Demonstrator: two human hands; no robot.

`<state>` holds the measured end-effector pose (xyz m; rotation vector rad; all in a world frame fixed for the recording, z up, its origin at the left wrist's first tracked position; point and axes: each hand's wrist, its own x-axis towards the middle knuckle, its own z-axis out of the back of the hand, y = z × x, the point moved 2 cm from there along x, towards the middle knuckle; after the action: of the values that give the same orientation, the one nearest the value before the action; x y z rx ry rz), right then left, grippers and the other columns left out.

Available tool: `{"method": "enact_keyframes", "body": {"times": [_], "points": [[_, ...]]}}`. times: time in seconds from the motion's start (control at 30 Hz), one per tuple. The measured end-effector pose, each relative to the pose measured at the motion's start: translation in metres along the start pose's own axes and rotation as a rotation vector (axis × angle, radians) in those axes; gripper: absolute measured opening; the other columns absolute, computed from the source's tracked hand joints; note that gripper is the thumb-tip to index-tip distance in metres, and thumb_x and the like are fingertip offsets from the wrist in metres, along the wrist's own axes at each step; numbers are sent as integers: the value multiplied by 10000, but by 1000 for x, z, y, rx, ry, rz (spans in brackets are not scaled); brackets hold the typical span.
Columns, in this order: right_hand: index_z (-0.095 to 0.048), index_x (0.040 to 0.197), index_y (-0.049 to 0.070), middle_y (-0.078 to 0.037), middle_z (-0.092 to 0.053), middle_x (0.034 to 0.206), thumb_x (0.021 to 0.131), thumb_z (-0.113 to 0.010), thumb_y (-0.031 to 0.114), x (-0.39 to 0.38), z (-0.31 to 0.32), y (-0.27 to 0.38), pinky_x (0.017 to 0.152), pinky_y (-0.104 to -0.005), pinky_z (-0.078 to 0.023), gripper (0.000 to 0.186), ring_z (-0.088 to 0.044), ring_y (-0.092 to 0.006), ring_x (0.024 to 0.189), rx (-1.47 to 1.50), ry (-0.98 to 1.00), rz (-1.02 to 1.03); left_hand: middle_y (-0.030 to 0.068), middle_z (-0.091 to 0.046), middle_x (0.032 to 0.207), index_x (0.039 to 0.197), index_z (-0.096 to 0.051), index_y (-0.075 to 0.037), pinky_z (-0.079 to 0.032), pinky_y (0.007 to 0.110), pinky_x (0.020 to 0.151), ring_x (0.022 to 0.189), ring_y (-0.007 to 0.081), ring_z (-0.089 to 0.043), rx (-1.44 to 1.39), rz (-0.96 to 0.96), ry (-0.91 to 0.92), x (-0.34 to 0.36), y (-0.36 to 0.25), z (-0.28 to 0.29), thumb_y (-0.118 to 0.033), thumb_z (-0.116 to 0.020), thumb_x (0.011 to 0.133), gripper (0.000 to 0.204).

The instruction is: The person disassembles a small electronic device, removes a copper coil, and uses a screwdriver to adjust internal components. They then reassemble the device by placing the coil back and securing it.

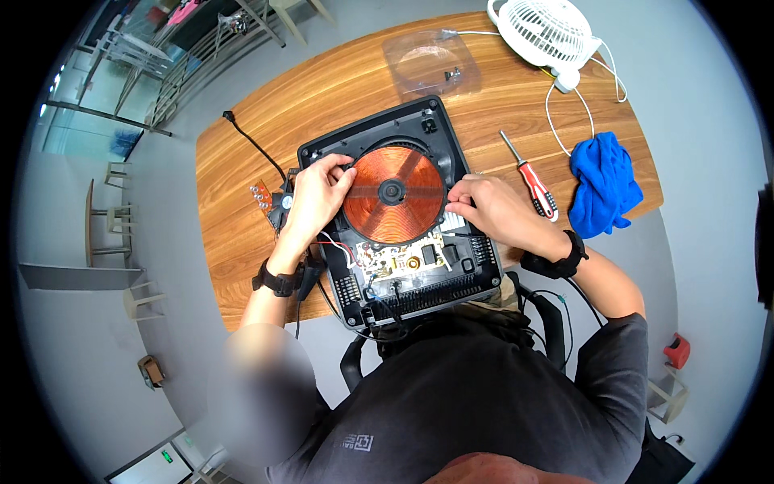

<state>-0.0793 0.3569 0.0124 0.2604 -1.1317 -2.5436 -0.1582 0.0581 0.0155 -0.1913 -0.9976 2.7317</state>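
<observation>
An opened induction cooker (pixel 470 153) with a black housing lies at the table's near edge, tilted a little. Inside it is a round copper coil (pixel 393 218) with a dark centre. My left hand (pixel 320 189) pinches the coil's left rim between thumb and fingers. On the opposite rim, my right hand (pixel 488 206) has its fingertips pressed together at the coil's edge. Below the coil, a pale circuit board (pixel 387 260) with small parts and red and white wires shows. The fingertips partly hide what they touch.
Right of the cooker lie a red-handled screwdriver (pixel 534 185) and a blue cloth (pixel 605 187). A white fan (pixel 548 36) and a clear plastic cover (pixel 427 60) are at the back. A small circuit board (pixel 262 196) and a black power plug (pixel 229 116) lie left.
</observation>
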Motion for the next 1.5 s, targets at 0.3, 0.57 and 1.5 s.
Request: {"method": "enact_keyframes", "body": {"times": [0.3, 0.57, 1.5], "points": [[-733, 961, -3, -175, -701, 877, 931, -752, 206, -2, 5, 2, 706, -471, -522, 211, -688, -374, 810, -62, 38, -48, 56, -592, 851, 1164, -735, -30, -502, 304, 687, 702, 143, -562, 12, -119, -61, -2, 5, -12, -167, -764, 937, 267], [-729, 951, 18, -148, -681, 858, 939, -740, 208, -6, 8, 7, 719, -486, -513, 191, -679, -380, 839, -102, 45, 28, 54, -561, 870, 1156, -738, -45, -504, 321, 695, 704, 155, -554, 46, -132, -68, -1, 6, -18, -166, -779, 925, 264], [-709, 933, 5, -151, -682, 889, 930, -738, 193, 2, -3, 4, 720, -489, -510, 190, -663, -404, 806, -159, -58, 23, 52, -731, 698, 909, -749, 23, -497, 284, 590, 622, 75, -628, -100, 216, 52, -67, 9, -3, -224, -731, 990, 261]]}}
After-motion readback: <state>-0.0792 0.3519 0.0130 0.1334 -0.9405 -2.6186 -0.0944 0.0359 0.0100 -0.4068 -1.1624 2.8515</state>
